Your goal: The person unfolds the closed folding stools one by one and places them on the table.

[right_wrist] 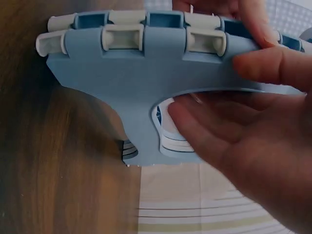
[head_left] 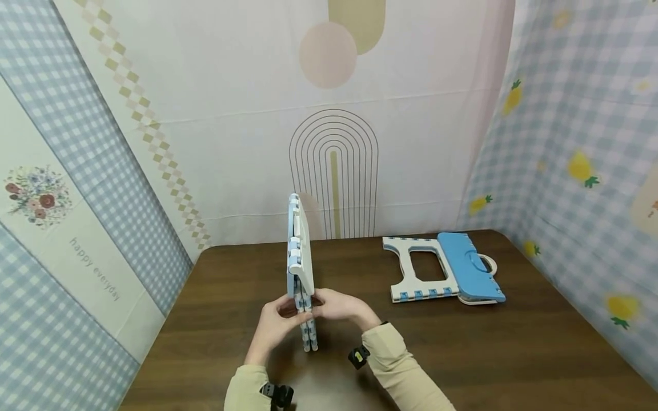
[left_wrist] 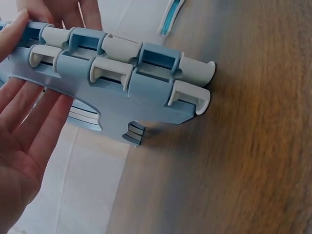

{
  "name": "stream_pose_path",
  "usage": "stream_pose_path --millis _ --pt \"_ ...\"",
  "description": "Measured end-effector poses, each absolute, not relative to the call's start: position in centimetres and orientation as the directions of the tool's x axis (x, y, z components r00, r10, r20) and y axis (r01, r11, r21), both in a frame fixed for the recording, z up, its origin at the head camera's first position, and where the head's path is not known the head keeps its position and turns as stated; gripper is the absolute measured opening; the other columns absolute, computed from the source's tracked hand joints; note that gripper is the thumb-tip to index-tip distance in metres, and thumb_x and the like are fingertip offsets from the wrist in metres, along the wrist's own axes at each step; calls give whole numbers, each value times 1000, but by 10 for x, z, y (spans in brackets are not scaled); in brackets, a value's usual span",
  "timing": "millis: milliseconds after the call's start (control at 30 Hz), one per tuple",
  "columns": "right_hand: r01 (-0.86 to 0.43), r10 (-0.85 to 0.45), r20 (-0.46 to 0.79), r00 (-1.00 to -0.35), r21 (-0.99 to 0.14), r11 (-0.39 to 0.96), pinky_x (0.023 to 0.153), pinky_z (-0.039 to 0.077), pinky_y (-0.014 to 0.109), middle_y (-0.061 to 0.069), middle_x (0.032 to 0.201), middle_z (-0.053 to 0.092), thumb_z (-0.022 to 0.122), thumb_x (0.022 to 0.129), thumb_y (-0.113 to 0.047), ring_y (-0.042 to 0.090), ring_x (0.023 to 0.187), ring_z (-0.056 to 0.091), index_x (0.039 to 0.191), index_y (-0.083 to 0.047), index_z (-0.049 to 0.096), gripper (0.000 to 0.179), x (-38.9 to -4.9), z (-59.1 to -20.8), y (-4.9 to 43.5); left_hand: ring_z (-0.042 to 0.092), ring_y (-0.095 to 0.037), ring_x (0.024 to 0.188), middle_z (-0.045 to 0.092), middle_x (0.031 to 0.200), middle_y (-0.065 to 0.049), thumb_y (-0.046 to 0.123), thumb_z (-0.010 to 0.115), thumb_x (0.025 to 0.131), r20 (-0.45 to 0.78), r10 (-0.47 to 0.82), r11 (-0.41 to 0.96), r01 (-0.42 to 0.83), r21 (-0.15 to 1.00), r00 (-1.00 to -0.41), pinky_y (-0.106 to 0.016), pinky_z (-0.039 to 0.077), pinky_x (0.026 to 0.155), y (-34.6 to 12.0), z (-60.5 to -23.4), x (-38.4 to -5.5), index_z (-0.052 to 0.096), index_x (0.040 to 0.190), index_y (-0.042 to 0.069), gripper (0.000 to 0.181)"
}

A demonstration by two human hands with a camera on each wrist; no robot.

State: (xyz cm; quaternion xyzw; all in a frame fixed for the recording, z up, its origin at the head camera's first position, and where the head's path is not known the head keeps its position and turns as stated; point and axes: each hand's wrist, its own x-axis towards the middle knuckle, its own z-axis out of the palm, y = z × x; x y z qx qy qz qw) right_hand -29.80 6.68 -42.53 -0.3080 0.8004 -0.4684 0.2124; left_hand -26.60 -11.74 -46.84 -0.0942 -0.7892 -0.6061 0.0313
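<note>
A blue and white plastic folding stool (head_left: 301,242) stands upright on its edge on the table, its two leg panels close together. My left hand (head_left: 272,324) grips the left side of the legs, with the thumb across the hinged edge and the fingers along the panel in the left wrist view. My right hand (head_left: 341,305) holds the other side. In the right wrist view the thumb presses the leg panel (right_wrist: 131,73), while the fingers reach into the cut-out opening.
A second folding stool (head_left: 468,265), blue and white with a white handle, lies flat at the back right of the brown wooden table (head_left: 514,348). Patterned cloth walls (head_left: 247,171) hang behind the table and at both sides.
</note>
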Motion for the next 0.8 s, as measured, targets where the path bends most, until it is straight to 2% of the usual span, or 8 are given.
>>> stream_pose_path --millis 100,167,233,300,400,533,667,800 --pt "-330 -788 -20 -615 -901 280 101 48 33 28 136 51 54 89 0 36 125 53 147 7 27 64 -296 -429 70 71 -23 96 73 108 -16 19 83 76 154 109 253 177 951 -982 -33 59 83 -118 -468 -264 68 117 6 45" --pt "-310 -820 -13 -573 -922 232 100 48 27 27 141 46 56 91 -2 32 127 52 151 3 17 72 -295 -431 72 71 -23 97 73 108 -15 21 83 76 142 109 254 166 953 -984 -33 59 83 -118 -468 -262 68 117 7 45" --pt "-284 -831 -14 -556 -936 206 100 48 25 24 144 42 58 94 -8 25 128 53 153 -1 9 77 -293 -434 74 71 -23 97 73 108 -15 21 83 76 134 112 254 159 954 -985 -32 59 83 -117 -468 -261 68 116 8 45" --pt "-287 -818 2 -575 -937 199 97 50 25 22 141 46 62 94 -13 19 122 56 153 -2 12 78 -290 -437 74 72 -22 97 73 107 -15 20 83 76 139 115 253 164 953 -984 -29 59 81 -116 -467 -261 68 116 8 44" --pt "-354 -754 48 -655 -901 251 90 52 22 18 129 57 68 90 -16 14 110 61 148 -2 25 74 -286 -443 71 72 -21 95 73 106 -15 19 83 76 148 115 249 173 953 -982 -26 58 79 -116 -466 -261 69 114 7 42" --pt "-430 -652 115 -750 -833 349 83 53 19 14 117 66 73 87 -19 17 105 66 135 -2 45 58 -283 -450 66 72 -22 95 73 107 -16 17 83 76 151 113 234 174 956 -982 -24 58 78 -115 -464 -261 69 113 6 41" --pt "-439 -619 133 -774 -817 374 80 54 20 12 113 68 74 86 -17 21 102 67 126 -4 52 47 -283 -452 65 71 -23 97 73 109 -17 17 82 77 160 111 227 181 957 -981 -23 58 79 -115 -464 -261 68 114 6 41" --pt "-440 -616 133 -776 -815 378 79 55 22 10 110 69 74 86 -18 22 100 67 123 -6 55 44 -285 -453 64 71 -22 97 73 109 -16 17 82 77 156 94 238 175 955 -983 -22 57 78 -116 -465 -261 69 114 6 41"
